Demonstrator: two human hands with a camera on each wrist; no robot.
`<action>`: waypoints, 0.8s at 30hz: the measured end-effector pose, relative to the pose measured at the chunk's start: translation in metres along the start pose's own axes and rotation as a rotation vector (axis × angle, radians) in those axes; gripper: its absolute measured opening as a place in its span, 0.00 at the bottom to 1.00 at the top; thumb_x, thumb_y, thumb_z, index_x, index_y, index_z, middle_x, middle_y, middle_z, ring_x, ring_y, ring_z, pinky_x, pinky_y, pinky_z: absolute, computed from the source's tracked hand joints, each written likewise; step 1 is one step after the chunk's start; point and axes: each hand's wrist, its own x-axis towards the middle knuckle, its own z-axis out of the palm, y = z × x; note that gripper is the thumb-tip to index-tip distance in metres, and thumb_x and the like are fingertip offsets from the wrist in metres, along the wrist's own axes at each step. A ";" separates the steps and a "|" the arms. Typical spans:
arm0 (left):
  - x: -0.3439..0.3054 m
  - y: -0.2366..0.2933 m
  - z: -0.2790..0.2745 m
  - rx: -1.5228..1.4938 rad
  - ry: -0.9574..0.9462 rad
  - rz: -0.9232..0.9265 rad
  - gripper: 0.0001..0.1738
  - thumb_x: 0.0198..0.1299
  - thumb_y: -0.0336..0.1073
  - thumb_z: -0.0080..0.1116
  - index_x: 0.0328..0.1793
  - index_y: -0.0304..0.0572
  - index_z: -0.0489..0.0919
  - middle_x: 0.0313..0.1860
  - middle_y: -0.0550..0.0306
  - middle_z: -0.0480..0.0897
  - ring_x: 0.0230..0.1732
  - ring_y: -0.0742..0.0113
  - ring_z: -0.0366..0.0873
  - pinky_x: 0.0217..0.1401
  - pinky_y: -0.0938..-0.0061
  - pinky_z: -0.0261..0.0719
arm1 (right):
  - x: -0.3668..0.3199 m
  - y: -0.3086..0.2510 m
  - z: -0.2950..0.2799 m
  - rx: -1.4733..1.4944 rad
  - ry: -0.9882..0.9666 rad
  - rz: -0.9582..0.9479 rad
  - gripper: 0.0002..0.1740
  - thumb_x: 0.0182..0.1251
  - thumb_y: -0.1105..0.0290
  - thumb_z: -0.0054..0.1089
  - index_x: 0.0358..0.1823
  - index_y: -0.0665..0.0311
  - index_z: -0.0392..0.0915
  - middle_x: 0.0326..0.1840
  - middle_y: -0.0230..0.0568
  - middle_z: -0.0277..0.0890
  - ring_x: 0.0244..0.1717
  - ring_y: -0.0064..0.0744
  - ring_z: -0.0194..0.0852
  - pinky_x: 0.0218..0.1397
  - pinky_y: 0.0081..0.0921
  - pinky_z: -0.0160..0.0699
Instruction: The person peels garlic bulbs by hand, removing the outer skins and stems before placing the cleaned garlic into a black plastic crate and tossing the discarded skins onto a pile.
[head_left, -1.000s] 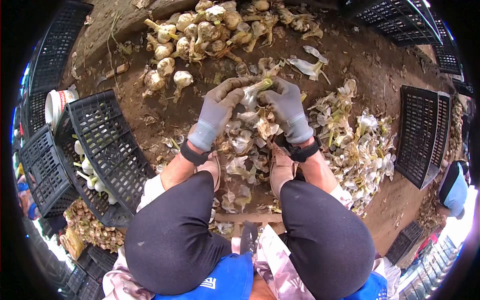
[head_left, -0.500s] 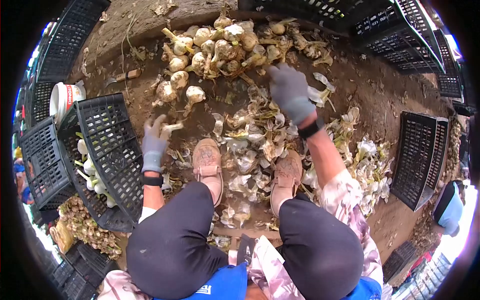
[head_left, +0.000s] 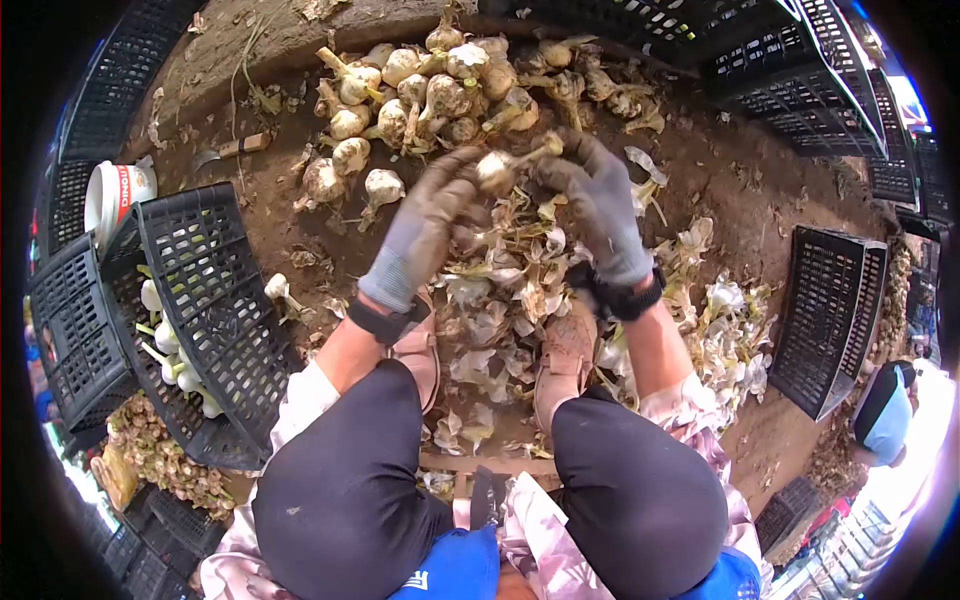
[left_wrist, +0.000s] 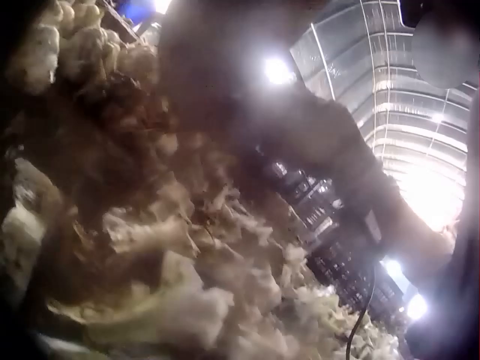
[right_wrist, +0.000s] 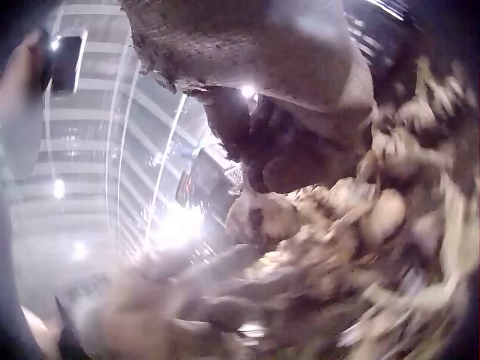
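Note:
Both hands wear dirty grey gloves. Between them in the head view is a garlic bulb with a stub of stem. My right hand pinches it by the stem end. In the right wrist view, the bulb hangs below the right hand's fingers. My left hand is close beside the bulb, fingers stretched toward it. A pile of unpeeled garlic lies just beyond the hands. Loose garlic skins cover the ground beneath them. A cleaned white bulb lies by the left crate.
A tilted black crate with white bulbs inside stands at left, a white bucket behind it. A wooden-handled knife lies on the soil. More black crates stand at right, near a skin heap.
The left hand took a cleaned bulb leftward, let it go by the crate, and came back to the middle. The right hand reached to the pile and brought back another bulb.

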 end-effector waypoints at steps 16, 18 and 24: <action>-0.023 -0.013 0.058 -0.109 -0.034 0.011 0.21 0.67 0.35 0.44 0.63 0.31 0.66 0.47 0.56 0.77 0.47 0.73 0.74 0.53 0.80 0.72 | -0.062 0.019 -0.007 0.335 0.052 0.212 0.12 0.61 0.76 0.58 0.46 0.73 0.76 0.39 0.37 0.79 0.37 0.21 0.76 0.41 0.17 0.75; -0.026 -0.004 0.058 -0.096 -0.037 -0.040 0.20 0.67 0.35 0.44 0.61 0.31 0.67 0.46 0.57 0.78 0.45 0.74 0.75 0.50 0.81 0.73 | -0.063 0.022 -0.011 0.360 0.046 0.182 0.14 0.61 0.76 0.58 0.47 0.74 0.76 0.39 0.37 0.79 0.37 0.21 0.76 0.41 0.17 0.75; -0.018 -0.021 0.056 -0.164 0.039 -0.003 0.16 0.66 0.32 0.46 0.57 0.33 0.70 0.43 0.58 0.79 0.40 0.76 0.77 0.43 0.81 0.77 | -0.064 0.049 -0.006 0.363 0.116 0.126 0.14 0.64 0.77 0.51 0.49 0.74 0.75 0.42 0.37 0.80 0.40 0.22 0.74 0.47 0.20 0.73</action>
